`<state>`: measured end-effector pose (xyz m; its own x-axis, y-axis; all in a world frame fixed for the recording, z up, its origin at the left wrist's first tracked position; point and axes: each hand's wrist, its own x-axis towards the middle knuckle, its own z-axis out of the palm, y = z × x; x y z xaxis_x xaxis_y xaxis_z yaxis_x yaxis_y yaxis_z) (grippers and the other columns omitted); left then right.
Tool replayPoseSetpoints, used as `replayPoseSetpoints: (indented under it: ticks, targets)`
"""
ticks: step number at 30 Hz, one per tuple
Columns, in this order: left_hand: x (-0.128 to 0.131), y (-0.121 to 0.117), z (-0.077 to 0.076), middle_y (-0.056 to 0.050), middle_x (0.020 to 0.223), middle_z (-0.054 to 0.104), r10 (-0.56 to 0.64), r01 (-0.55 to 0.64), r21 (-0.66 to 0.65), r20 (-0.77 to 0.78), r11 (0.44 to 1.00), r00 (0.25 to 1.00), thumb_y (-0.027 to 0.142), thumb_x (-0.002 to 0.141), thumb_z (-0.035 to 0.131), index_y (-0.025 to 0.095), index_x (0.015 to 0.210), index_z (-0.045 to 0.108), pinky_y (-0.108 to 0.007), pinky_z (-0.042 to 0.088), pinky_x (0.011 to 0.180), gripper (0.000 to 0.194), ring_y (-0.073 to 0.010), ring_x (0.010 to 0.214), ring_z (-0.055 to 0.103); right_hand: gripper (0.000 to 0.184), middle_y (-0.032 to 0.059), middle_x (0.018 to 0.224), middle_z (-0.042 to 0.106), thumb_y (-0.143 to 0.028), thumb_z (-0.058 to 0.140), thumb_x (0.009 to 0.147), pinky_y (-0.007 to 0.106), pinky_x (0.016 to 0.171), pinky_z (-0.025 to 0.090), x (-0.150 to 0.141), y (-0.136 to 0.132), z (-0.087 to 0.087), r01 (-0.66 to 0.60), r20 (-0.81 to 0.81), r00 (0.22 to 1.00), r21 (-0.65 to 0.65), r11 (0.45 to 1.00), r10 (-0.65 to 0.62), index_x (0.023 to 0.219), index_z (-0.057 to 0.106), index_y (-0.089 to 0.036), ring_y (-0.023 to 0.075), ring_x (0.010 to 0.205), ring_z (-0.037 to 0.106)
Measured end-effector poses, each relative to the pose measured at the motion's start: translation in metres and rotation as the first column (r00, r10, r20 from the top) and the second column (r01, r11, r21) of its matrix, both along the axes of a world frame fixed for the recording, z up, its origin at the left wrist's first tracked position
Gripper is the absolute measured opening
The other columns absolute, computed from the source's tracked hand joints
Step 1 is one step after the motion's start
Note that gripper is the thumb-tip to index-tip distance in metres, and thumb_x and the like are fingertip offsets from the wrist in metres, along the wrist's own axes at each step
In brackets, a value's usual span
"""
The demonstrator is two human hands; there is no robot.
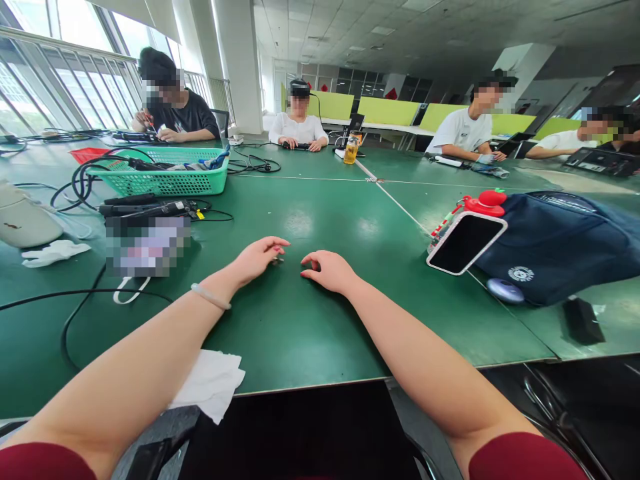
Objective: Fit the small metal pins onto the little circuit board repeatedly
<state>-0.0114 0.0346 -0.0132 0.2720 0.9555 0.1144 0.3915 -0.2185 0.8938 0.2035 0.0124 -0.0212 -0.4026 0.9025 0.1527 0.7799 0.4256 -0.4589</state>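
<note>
My left hand (257,260) is over the green table (300,320), its fingers bent and pointing right. A small, shiny metal piece (278,261) shows at its fingertips, too small to make out in detail. Just across a narrow gap, my right hand (330,271) rests near the tabletop with fingers curved and the thumb apart from the index finger. Nothing shows between those fingers. Under my left forearm, a white tissue (213,383) hangs over the table's front edge.
Left are a green basket (200,181) of cables, black devices (145,210), a blurred-out item (150,248) and crumpled tissue (55,252). Right stand a phone (467,243), a red-lidded bottle (487,202), a navy bag (560,240) and a black box (583,321). Several people sit beyond.
</note>
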Motion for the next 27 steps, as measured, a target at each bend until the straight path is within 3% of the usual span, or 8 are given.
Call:
replayPoseSetpoints:
  ticks: [1,5,11,19,27]
  targets:
    - [0.009,-0.007,0.002,-0.005,0.094,0.064,-0.067,0.067,0.009,0.012,0.998,0.998,0.030,0.084,0.046,0.017,0.106,0.063,-0.030,0.042,0.087,0.031,-0.0151,0.087,0.057,0.027,0.0004,0.080,0.060,-0.037,0.065,0.079,0.024,0.065,0.037,0.000,0.000,0.000,0.001,0.006,1.000,0.006,1.000,-0.001,0.102,0.067,-0.022,0.0120,0.075,0.052]
    - [0.024,-0.023,0.006,-0.005,0.098,0.064,-0.146,0.146,-0.008,0.036,0.989,0.989,0.031,0.086,0.045,0.018,0.107,0.062,-0.033,0.039,0.093,0.030,-0.0158,0.093,0.055,0.030,0.0017,0.083,0.061,-0.038,0.064,0.080,0.025,0.067,0.037,-0.001,0.001,-0.002,-0.007,0.042,0.999,0.021,1.000,0.006,0.106,0.068,-0.024,0.0126,0.076,0.053]
    - [0.021,-0.023,0.005,-0.008,0.103,0.064,-0.135,0.160,-0.128,0.187,0.979,0.973,0.030,0.086,0.047,0.016,0.108,0.060,-0.032,0.043,0.089,0.029,-0.0144,0.092,0.058,0.020,0.0017,0.083,0.063,-0.031,0.064,0.080,0.026,0.071,0.040,-0.004,0.001,-0.003,-0.015,-0.002,1.000,0.010,1.000,0.015,0.097,0.071,-0.024,0.0138,0.077,0.055]
    - [0.017,-0.017,0.004,-0.006,0.094,0.071,-0.021,0.019,-0.029,-0.068,0.999,0.997,0.032,0.087,0.043,0.017,0.099,0.064,-0.031,0.046,0.079,0.029,-0.0151,0.079,0.058,0.012,0.0012,0.081,0.065,-0.022,0.059,0.081,0.025,0.070,0.039,-0.007,-0.004,0.002,-0.037,-0.087,0.996,-0.006,0.999,0.036,0.077,0.070,-0.021,0.0126,0.075,0.054]
    - [0.014,-0.016,0.003,-0.002,0.090,0.071,0.022,-0.016,0.033,-0.206,0.999,0.978,0.037,0.086,0.043,0.021,0.099,0.065,-0.028,0.047,0.067,0.031,-0.0114,0.058,0.052,0.014,-0.0013,0.072,0.064,-0.025,0.054,0.084,0.023,0.066,0.037,-0.006,-0.004,0.003,-0.006,-0.239,0.971,0.033,0.999,0.013,0.078,0.065,-0.019,0.0106,0.067,0.052]
